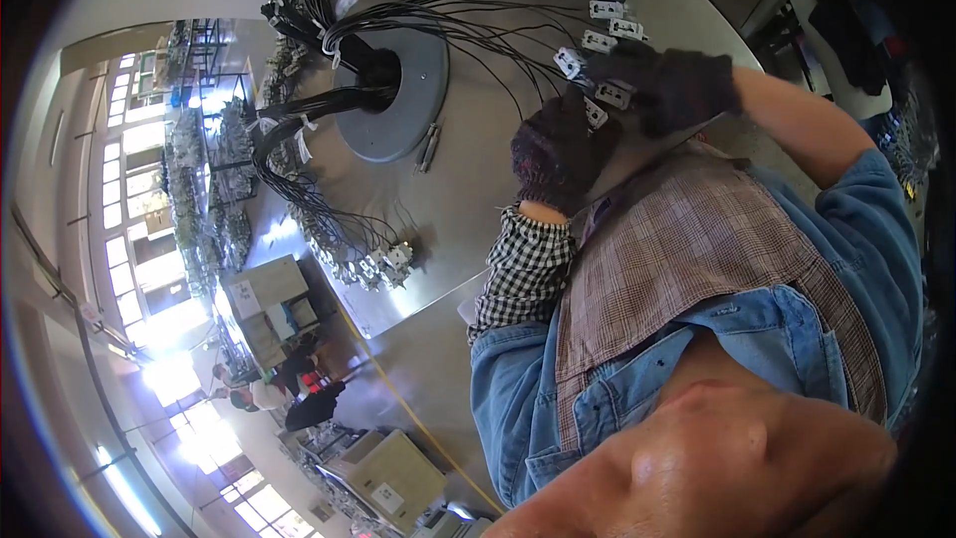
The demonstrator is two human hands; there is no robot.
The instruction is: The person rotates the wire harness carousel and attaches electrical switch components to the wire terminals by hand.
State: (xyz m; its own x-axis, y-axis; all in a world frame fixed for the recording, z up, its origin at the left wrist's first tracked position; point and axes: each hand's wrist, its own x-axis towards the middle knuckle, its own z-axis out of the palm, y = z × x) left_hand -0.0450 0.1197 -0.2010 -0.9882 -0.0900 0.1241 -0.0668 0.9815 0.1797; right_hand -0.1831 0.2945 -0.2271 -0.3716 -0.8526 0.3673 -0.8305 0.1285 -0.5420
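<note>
Both my hands wear dark knit gloves and work close together at the table's near edge, among small silvery metal cable fittings. My left hand [556, 157] has its fingers closed around a fitting [596, 115], partly covered by the glove. My right hand [657, 90] reaches in from the right, its fingers bent around another fitting [611, 95] between the two hands; the exact grip is hard to see. One tilted fitting [569, 63] sits by my right fingertips. Thin black cables [488, 25] run from the fittings to a thick tied bundle.
More fittings [607, 9] line the table's [478, 179] edge beyond my hands. The cable bundle [373, 70] coils over a round grey base [383, 144]. A slim metal tool [428, 147] lies beside it. Other cable ends [388, 261] reach the left table corner. A person [264, 396] is in the background.
</note>
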